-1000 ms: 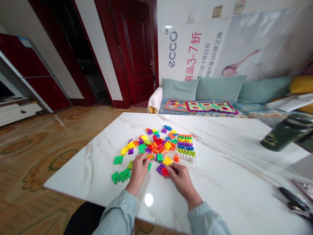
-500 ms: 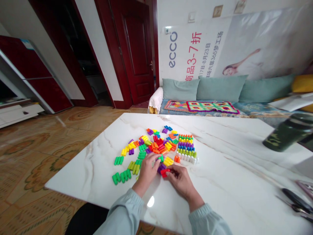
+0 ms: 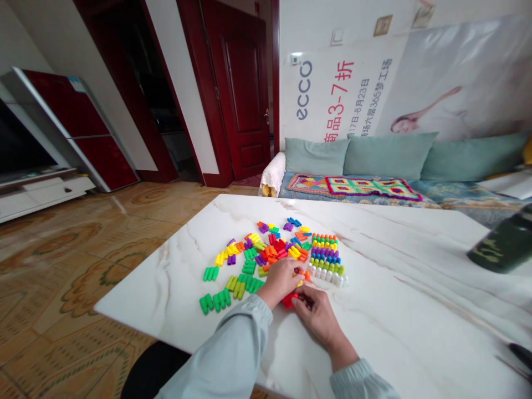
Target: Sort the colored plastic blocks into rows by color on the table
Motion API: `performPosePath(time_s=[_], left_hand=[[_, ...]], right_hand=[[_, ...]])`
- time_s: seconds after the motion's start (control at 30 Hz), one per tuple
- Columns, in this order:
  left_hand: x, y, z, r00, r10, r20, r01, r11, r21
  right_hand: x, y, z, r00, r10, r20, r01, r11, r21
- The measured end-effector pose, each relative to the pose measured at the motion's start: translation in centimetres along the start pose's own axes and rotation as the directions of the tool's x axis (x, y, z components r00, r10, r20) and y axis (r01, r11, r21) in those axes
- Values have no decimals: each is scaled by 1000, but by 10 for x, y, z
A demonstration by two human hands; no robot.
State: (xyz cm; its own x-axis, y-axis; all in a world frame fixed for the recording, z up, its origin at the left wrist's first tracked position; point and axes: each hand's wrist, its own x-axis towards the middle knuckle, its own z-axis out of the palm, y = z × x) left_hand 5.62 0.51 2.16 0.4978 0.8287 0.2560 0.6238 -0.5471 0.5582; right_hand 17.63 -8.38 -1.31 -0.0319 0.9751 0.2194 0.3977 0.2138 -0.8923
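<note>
My right hand (image 3: 318, 316) pinches a red plastic piece (image 3: 290, 300) near the table's front. Just behind it, my left hand (image 3: 284, 279) reaches over the pieces with fingers curled; an orange piece (image 3: 307, 275) lies by its fingertips, and what it holds, if anything, is hidden. Beyond the hands stands a block of coloured rows (image 3: 325, 253), with a white row (image 3: 327, 274) nearest me. Loose red pieces (image 3: 274, 242) are heaped left of the block. Green pieces (image 3: 215, 301) and yellow pieces (image 3: 224, 255) lie farther left.
The white marble-patterned table (image 3: 166, 277) has a dark green bottle (image 3: 502, 241) at its right side. Part of a black-handled tool (image 3: 520, 352) shows at the right edge. A sofa with grey-green cushions (image 3: 388, 155) stands behind the table.
My left hand has moved right, from the green piece towards the yellow and orange ones. My right hand still has the red piece. The whole view has shifted, with the table contents slightly farther right.
</note>
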Motion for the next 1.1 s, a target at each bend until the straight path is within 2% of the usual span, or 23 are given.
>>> performPosePath(time_s=[0.07,0.17,0.3,0.4,0.5,0.57,0.7,0.8,0.93,1.0,1.1], left_hand=[[-6,-13,-14,995,-82,-65,77,995,-66],[-12,-45,-41,948,-275,-158,246,953,-177],[-17,-88,-75,916,-373,-151,351,924,-151],[-17,-99,-86,901,-402,-160,396,915,-73],[-13,-92,-83,894,-389,-223,404,914,28],[-8,-83,-77,910,-344,-230,371,925,86],[1,-68,-65,955,-251,-160,278,944,178],[6,-60,-60,973,-188,-131,214,950,225],[18,-48,-49,997,-58,-59,74,950,304],[26,-42,-41,999,-40,-9,41,943,330],[37,-36,-31,996,-85,22,71,927,367]], right_hand=[[1,1,0,999,21,-29,-20,999,32],[2,2,0,996,35,-81,-32,999,36],[3,2,0,996,28,-85,-28,1000,1],[3,1,0,996,23,-88,-24,1000,-7],[3,0,0,996,16,-86,-17,1000,-7],[3,1,0,997,19,-80,-20,1000,-6],[3,3,1,996,31,-79,-31,1000,3],[3,2,1,996,22,-86,-22,1000,2],[4,2,1,997,26,-73,-25,1000,4],[4,3,1,997,30,-72,-29,1000,7],[3,6,2,997,30,-74,-30,1000,2]])
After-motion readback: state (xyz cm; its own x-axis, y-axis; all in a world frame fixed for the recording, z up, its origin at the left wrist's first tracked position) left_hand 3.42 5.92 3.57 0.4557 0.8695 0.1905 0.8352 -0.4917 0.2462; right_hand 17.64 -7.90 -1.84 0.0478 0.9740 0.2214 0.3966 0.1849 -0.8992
